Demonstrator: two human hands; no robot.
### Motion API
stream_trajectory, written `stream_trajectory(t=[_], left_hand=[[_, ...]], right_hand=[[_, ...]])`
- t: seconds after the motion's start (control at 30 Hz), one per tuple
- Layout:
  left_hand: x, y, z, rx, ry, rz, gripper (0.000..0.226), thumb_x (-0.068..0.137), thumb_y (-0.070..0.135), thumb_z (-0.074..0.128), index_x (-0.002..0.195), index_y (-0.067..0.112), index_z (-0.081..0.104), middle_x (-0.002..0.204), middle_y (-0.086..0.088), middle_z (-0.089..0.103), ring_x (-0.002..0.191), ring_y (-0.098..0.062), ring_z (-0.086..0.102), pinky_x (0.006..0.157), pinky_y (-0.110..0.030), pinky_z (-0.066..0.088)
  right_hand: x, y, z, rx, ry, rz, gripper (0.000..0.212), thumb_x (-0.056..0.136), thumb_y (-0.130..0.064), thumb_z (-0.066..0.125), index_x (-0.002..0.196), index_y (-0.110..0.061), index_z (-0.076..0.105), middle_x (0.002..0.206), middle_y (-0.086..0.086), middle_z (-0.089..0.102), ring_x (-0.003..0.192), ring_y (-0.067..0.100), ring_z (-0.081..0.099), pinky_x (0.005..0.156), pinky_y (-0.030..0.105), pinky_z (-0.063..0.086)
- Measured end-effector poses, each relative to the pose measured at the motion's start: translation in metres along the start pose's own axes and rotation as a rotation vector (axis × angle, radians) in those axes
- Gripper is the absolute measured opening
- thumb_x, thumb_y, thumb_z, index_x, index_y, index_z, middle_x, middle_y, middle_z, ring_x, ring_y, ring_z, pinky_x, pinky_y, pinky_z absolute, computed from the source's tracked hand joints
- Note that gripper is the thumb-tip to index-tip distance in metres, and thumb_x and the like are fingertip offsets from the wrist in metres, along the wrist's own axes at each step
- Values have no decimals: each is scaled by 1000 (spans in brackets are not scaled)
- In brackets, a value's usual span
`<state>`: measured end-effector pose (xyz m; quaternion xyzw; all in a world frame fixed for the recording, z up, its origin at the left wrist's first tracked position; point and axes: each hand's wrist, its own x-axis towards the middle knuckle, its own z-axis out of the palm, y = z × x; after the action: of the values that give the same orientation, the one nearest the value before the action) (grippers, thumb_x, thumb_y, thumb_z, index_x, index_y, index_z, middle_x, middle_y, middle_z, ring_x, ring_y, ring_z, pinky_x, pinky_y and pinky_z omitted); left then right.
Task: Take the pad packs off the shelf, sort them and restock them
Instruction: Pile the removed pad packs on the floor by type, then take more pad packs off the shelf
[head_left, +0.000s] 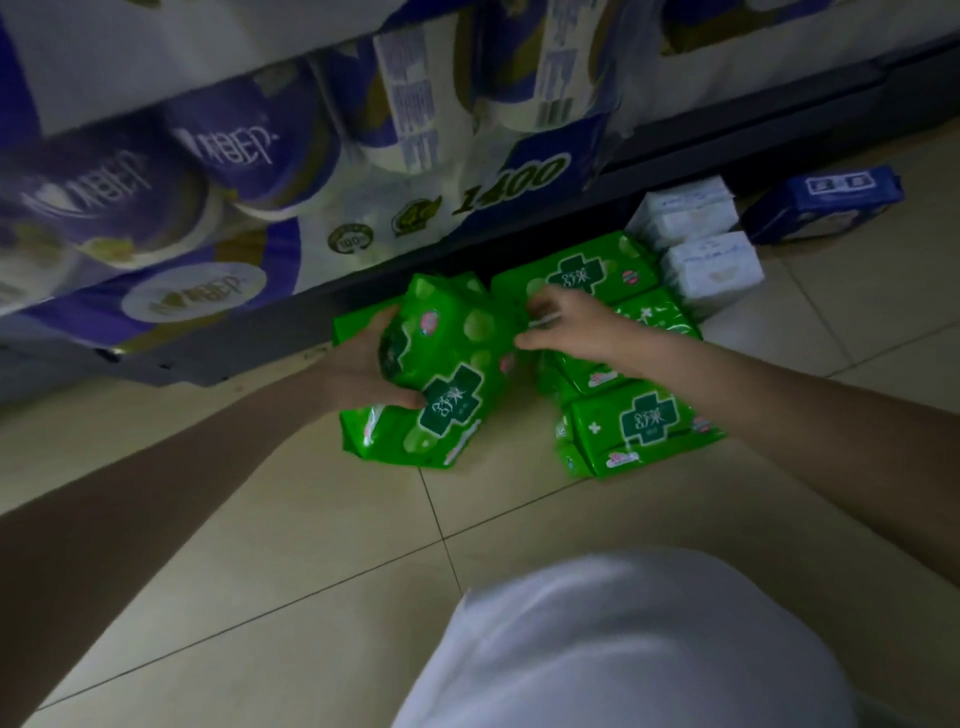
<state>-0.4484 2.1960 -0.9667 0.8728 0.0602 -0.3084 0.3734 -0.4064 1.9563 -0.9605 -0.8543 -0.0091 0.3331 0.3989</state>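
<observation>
While the green pad packs (613, 364) lay in stacks on the tiled floor (311, 545) below the shelf (467, 244), the left hand (363, 369) was closed round the side of one green pack (441, 379), and the right hand (566, 325) pinched its far edge. White packs (696, 244) and a blue pack (826, 202) sat apart to the right. The sorting step would likely go best by squaring this pack against the green stacks, label up, keeping colours separate
</observation>
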Motion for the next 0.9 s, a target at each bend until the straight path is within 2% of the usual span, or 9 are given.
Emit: stream_trajectory(t=[0.13, 0.2, 0.33, 0.43, 0.57, 0.67, 0.77, 0.83, 0.9], left_hand=[[2, 14, 14, 846, -27, 183, 115, 68, 42, 79, 149, 29, -2, 141, -14, 31, 128, -34, 34, 102, -45, 36], [4, 19, 25, 1012, -47, 212, 110, 73, 43, 75, 149, 31, -5, 141, -13, 27, 129, -32, 30, 102, -45, 37], [4, 46, 25, 1065, 12, 292, 78, 88, 21, 60, 149, 19, 10, 145, -13, 23, 133, -30, 27, 101, -40, 39], [-3, 88, -1, 1043, 224, 521, 56, 90, 15, 50, 143, 10, 32, 134, -16, 39, 116, -34, 46, 89, -43, 43], [-36, 179, -57, 753, 535, 872, 45, 74, 17, 40, 112, 2, 59, 97, -18, 60, 74, -35, 63, 55, -33, 47], [-87, 261, -100, 646, 717, 1137, 43, 73, 15, 41, 108, 1, 62, 95, -17, 61, 76, -33, 63, 57, -35, 52], [-140, 334, -146, 602, 872, 1372, 37, 74, 8, 46, 107, -1, 61, 96, -19, 59, 82, -35, 59, 64, -43, 51], [-165, 370, -178, 590, 1005, 1435, 35, 75, 9, 49, 107, 0, 59, 99, -18, 58, 86, -34, 57, 69, -43, 48], [-177, 396, -207, 612, 1124, 1368, 36, 78, 12, 51, 112, 4, 56, 105, -14, 56, 92, -30, 54, 74, -40, 46]], right_hand=[[-2, 5, -12, -116, 84, -10, 31, 84, -14, 66, 113, -4, 61, 114, 13, 62, 106, 26, 58, 75, 24, 42], [-2, -3, -19, -137, 92, -34, 25, 85, -13, 65, 108, -3, 64, 112, 13, 64, 106, 26, 58, 75, 24, 43], [-11, -25, -39, -245, 122, -108, 24, 86, -14, 64, 108, -5, 66, 111, 10, 66, 106, 23, 60, 85, 26, 44], [-32, -50, -74, -286, 182, -158, 23, 85, -15, 64, 108, -8, 65, 106, 7, 65, 100, 21, 61, 77, 25, 46], [-72, -101, -151, -179, 612, -295, 24, 84, -2, 60, 108, 1, 61, 102, 17, 65, 98, 28, 61, 84, 32, 46], [-114, -158, -216, -44, 989, -421, 23, 86, -1, 55, 109, -1, 58, 98, 15, 64, 93, 29, 62, 86, 35, 48], [-157, -221, -267, -31, 1233, -604, 27, 82, -4, 54, 109, 0, 56, 92, 6, 60, 85, 17, 57, 73, 18, 43], [-174, -257, -287, -70, 1318, -708, 31, 80, -8, 53, 110, 0, 55, 96, 5, 59, 87, 15, 56, 74, 16, 40], [-181, -284, -302, -132, 1362, -788, 34, 79, -9, 54, 112, -2, 55, 107, 11, 59, 93, 16, 55, 80, 18, 41]])
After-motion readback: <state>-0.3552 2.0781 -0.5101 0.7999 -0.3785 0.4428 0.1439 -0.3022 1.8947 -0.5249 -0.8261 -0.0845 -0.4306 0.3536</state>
